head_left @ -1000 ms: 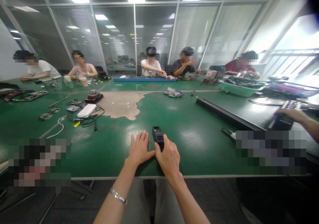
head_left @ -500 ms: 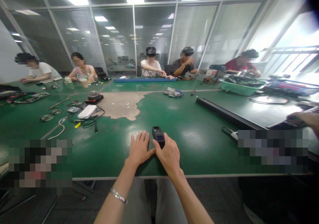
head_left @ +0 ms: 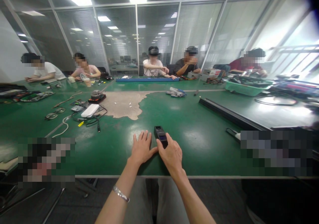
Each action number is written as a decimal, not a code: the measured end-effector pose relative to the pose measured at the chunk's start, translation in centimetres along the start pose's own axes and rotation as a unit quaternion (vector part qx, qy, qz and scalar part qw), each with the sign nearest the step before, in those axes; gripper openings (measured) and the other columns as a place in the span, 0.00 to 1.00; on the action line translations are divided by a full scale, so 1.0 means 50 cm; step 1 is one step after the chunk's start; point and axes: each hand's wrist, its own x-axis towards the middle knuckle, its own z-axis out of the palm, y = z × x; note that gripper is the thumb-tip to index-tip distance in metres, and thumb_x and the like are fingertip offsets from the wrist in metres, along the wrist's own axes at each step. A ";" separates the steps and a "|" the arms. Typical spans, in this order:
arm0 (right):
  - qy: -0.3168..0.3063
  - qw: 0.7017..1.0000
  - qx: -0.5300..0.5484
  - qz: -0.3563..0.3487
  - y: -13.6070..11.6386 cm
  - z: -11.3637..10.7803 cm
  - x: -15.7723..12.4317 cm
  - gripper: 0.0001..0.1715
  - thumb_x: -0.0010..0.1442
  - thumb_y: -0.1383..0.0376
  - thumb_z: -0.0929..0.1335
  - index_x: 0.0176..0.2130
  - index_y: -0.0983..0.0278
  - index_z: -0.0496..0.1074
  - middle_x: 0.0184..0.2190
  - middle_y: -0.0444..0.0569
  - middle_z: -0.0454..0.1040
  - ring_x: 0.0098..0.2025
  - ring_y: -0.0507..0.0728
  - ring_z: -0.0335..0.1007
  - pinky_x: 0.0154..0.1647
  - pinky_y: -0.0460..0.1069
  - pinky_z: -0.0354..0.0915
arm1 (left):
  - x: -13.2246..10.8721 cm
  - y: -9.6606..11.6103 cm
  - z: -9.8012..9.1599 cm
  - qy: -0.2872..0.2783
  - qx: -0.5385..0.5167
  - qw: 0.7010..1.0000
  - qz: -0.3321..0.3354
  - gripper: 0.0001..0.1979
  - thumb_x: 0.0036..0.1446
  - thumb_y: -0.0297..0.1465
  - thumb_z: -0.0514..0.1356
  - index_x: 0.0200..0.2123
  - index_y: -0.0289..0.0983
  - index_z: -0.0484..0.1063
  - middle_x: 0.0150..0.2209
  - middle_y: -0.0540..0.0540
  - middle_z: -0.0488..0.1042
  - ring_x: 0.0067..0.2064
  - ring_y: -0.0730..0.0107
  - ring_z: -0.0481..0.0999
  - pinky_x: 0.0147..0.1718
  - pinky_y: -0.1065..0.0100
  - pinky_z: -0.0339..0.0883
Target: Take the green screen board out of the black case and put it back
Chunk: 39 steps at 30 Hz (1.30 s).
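So far, I have a grip made and nothing raised, as I judge it. My right hand (head_left: 171, 154) is closed around the near end of a black handheld device (head_left: 159, 132), thumb along one side and fingers along the other, hiding that end from view. The device appears to rest on the green counter (head_left: 204, 157), right in front of me, its far end pointing away. My left hand (head_left: 142, 150) lies flat just beside it, fingers spread and holding nothing; whether that thumb touches the device I cannot tell. A small bluish panel shows on the device's upper face, too small to read, so I can't say whether anything has been pressed or set. Farther off, the white box (head_left: 90, 110) with its cables and the long black bar (head_left: 231, 116) lie out of both hands' grasp, untouched by me.
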 end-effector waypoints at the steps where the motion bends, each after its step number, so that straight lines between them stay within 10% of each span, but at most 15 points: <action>1: 0.003 1.000 0.005 0.002 -0.002 -0.002 0.003 0.33 0.63 0.52 0.64 0.58 0.71 0.66 0.44 0.61 0.77 0.45 0.64 0.73 0.45 0.54 0.64 | 0.000 0.000 -0.001 -0.001 -0.001 1.000 0.001 0.38 0.63 0.56 0.43 0.67 0.39 0.52 0.69 0.39 0.51 0.69 0.48 0.47 0.64 0.39 0.37; 10: 0.094 0.992 0.085 0.019 0.032 -0.049 0.064 0.36 0.62 0.49 0.64 0.60 0.69 0.65 0.50 0.62 0.75 0.46 0.63 0.73 0.48 0.56 0.65 | -0.003 0.000 -0.006 0.003 -0.015 1.000 0.001 0.42 0.60 0.62 0.40 0.66 0.40 0.55 0.69 0.39 0.52 0.69 0.48 0.48 0.64 0.39 0.38; 18: 0.039 0.998 0.029 0.043 0.109 -0.017 0.043 0.35 0.61 0.50 0.64 0.59 0.70 0.66 0.47 0.63 0.76 0.47 0.65 0.73 0.48 0.57 0.65 | 0.001 0.000 0.000 0.006 -0.011 1.000 -0.005 0.43 0.60 0.62 0.38 0.66 0.39 0.55 0.68 0.38 0.53 0.69 0.48 0.48 0.64 0.39 0.38; 39: 0.073 0.997 0.014 -0.006 0.124 0.012 0.018 0.38 0.62 0.51 0.63 0.61 0.76 0.61 0.52 0.66 0.72 0.52 0.66 0.68 0.53 0.59 0.64 | 0.000 0.000 0.004 0.008 -0.005 1.000 -0.005 0.43 0.61 0.61 0.38 0.67 0.39 0.54 0.68 0.39 0.53 0.69 0.47 0.49 0.64 0.39 0.38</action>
